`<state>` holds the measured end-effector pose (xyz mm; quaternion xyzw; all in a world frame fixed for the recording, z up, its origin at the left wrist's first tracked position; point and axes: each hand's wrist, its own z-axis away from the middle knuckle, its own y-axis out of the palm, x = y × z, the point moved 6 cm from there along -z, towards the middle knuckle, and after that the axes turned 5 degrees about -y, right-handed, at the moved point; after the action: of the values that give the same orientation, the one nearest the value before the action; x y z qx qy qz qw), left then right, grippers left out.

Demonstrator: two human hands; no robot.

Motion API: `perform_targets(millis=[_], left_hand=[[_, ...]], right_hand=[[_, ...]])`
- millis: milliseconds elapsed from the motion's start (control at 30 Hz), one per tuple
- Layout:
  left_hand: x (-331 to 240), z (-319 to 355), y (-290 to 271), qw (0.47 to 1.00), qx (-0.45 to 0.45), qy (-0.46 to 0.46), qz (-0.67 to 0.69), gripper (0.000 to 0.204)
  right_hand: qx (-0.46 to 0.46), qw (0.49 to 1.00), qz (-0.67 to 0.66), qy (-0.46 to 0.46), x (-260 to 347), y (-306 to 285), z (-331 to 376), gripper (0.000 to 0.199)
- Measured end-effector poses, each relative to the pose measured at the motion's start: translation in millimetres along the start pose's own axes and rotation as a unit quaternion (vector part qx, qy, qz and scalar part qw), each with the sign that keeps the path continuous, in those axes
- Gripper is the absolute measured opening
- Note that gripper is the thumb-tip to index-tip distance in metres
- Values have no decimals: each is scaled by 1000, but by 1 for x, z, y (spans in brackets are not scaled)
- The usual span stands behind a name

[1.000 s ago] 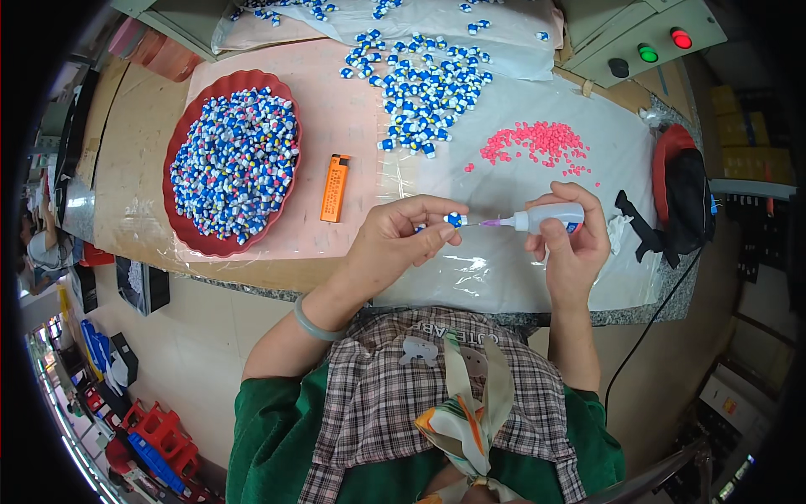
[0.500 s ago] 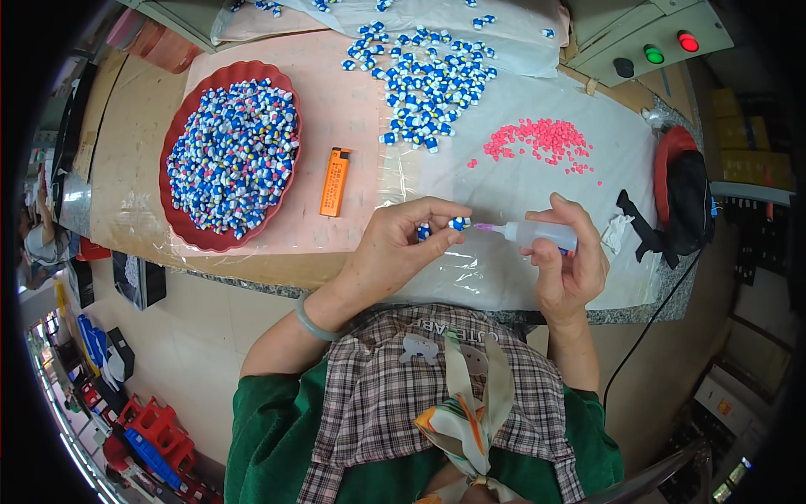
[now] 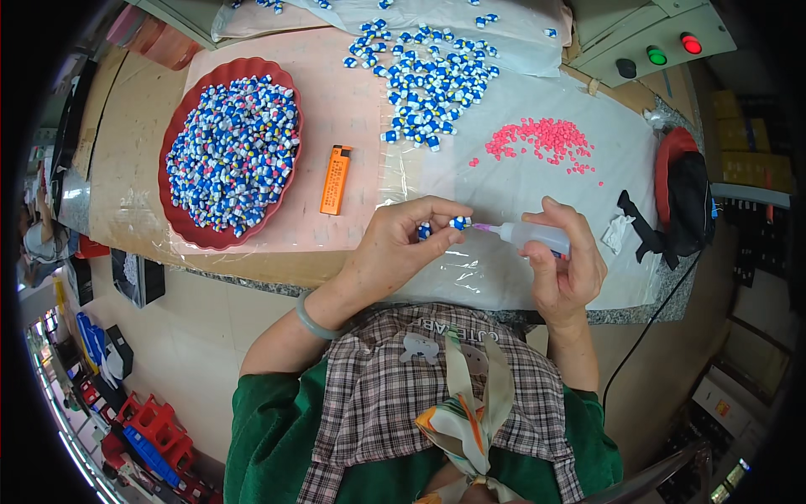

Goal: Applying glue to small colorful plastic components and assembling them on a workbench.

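Observation:
Between the thumb and forefinger of my left hand (image 3: pixel 407 244) is a small blue-and-white bead-like piece (image 3: pixel 459 223). A second such piece (image 3: pixel 425 229) is tucked further inside the same hand. My right hand (image 3: pixel 568 260) is closed around a clear squeeze bottle (image 3: pixel 537 236) with a pinkish nozzle. The nozzle's tip points left and sits at the pinched piece; whether it touches cannot be made out. Beyond my hands lies a scatter of small pink pieces (image 3: pixel 546 139) on the white sheet. A heap of similar blue-and-white pieces (image 3: pixel 437 84) spreads over the sheet at the far middle.
A red scalloped tray (image 3: pixel 171 206) full of blue, white and pink pieces stands at the left. Near it lies an orange lighter (image 3: pixel 335 180). At the right are a crumpled tissue (image 3: pixel 617 233) and a black cloth item (image 3: pixel 687 202). A metal box with lit buttons (image 3: pixel 656 55) stands far right.
The bottle in my right hand has shifted slightly left, bringing its nozzle tip closer to the piece in my left hand. My left hand has stayed nearly still.

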<state>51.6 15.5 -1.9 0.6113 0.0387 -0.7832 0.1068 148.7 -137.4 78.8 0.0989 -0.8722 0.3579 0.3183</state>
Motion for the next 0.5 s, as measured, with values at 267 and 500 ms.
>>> perform_targets(millis=[267, 500], left_hand=[[1, 0, -1, 1000, 1, -3, 8, 29], [6, 0, -6, 1000, -8, -6, 0, 27]], right_hand=[[0, 1000, -6, 0, -6, -1, 3, 38], [-89, 894, -363, 247, -52, 5, 7, 31]])
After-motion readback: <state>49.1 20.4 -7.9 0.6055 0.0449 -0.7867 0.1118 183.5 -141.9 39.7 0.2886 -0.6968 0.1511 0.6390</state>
